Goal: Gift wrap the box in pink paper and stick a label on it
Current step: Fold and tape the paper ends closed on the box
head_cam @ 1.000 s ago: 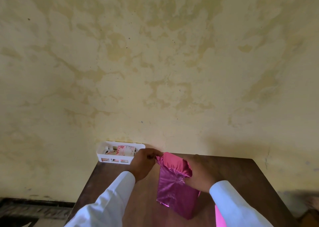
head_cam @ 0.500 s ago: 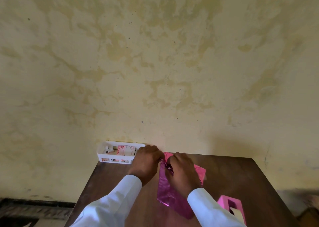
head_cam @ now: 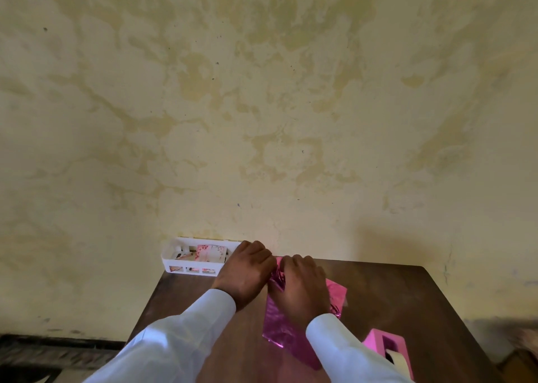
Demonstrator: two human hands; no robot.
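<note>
A dark brown wooden table [head_cam: 393, 301] stands against a blotched yellow wall [head_cam: 262, 120]. A white slotted plastic basket [head_cam: 174, 261] sits at the table's far left corner, by the wall. A shiny pink foil-wrapped box [head_cam: 279, 327] lies near the middle. A pink plastic tape dispenser [head_cam: 378, 343], loaded with white tape, rests at the near right, just beside the box.

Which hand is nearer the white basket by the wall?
Left. The left hand sits close beside the right end of the white basket; the right hand is farther right, on the pink paper.
</note>
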